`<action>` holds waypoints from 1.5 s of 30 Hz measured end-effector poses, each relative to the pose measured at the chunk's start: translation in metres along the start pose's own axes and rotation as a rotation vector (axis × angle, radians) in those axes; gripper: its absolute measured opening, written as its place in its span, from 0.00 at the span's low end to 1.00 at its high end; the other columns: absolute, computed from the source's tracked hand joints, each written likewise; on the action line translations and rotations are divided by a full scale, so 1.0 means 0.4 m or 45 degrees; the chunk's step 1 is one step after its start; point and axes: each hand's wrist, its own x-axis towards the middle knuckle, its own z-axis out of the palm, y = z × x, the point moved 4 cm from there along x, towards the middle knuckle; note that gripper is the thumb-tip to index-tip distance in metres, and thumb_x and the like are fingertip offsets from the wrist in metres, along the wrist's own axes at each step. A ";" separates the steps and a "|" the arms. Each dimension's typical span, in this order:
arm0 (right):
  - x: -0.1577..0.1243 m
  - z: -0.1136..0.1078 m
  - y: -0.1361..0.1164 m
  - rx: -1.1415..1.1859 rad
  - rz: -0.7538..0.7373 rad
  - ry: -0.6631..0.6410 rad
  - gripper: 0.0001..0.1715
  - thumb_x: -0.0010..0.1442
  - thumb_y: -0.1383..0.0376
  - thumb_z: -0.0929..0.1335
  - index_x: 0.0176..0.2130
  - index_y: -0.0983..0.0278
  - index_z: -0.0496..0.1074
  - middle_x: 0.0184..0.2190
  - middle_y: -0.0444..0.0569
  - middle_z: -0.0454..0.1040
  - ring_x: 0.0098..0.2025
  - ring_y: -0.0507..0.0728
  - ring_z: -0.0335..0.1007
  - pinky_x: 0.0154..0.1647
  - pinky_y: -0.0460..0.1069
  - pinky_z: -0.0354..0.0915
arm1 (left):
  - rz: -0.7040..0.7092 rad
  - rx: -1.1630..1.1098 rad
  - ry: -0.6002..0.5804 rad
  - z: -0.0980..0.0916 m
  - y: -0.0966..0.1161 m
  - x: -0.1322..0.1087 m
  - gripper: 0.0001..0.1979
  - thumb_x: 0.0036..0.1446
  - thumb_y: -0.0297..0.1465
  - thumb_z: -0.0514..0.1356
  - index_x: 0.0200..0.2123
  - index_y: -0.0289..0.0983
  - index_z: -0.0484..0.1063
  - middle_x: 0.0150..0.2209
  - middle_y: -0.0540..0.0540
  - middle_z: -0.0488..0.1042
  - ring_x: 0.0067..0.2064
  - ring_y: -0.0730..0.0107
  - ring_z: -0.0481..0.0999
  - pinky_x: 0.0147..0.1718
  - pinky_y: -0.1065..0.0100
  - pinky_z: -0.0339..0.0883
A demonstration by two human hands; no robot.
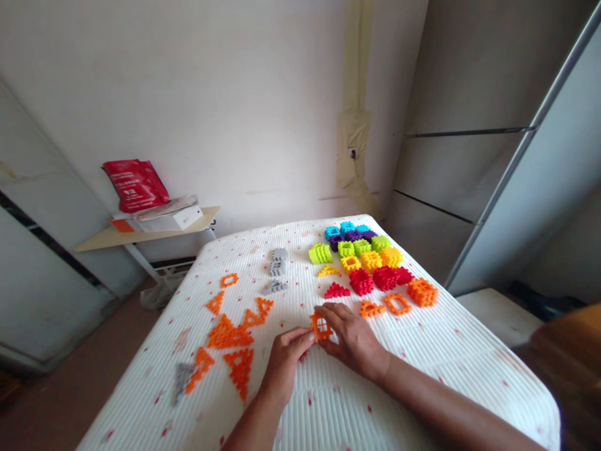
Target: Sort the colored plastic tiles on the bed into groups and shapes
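While left hand [290,347] is pinching orange window piece [322,326], right hand [352,335] is gripping its edge
Likely light, stiff plastic; its notched rim is offering grip

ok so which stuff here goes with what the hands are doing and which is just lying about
Likely part of it:
orange square piece, held by the left hand and right hand
loose orange pieces on the left
grey pieces
stacked coloured pieces on the right

Seemingly just lying about:
red packages
white box on the side table
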 end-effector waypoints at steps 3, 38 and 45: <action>-0.011 -0.016 -0.004 0.042 0.020 -0.031 0.28 0.54 0.66 0.67 0.54 0.64 0.63 0.50 0.55 0.69 0.49 0.59 0.65 0.47 0.53 0.66 | -0.021 0.091 -0.046 0.005 0.000 -0.005 0.16 0.48 0.41 0.61 0.31 0.33 0.77 0.20 0.52 0.63 0.24 0.75 0.58 0.25 0.71 0.51; -0.133 -0.375 0.499 -0.293 0.464 -0.379 0.32 0.39 0.76 0.65 0.46 0.62 0.73 0.46 0.50 0.73 0.47 0.59 0.68 0.50 0.53 0.63 | -0.082 0.083 -0.024 -0.012 -0.034 0.013 0.19 0.47 0.43 0.61 0.35 0.34 0.76 0.22 0.50 0.68 0.25 0.73 0.62 0.27 0.70 0.55; -0.141 -0.382 0.485 -0.320 0.311 -0.229 0.32 0.40 0.75 0.66 0.48 0.64 0.71 0.49 0.53 0.71 0.51 0.61 0.66 0.54 0.57 0.61 | -0.071 0.083 -0.038 -0.009 -0.031 0.015 0.17 0.47 0.41 0.61 0.35 0.34 0.76 0.23 0.50 0.68 0.25 0.73 0.63 0.27 0.70 0.56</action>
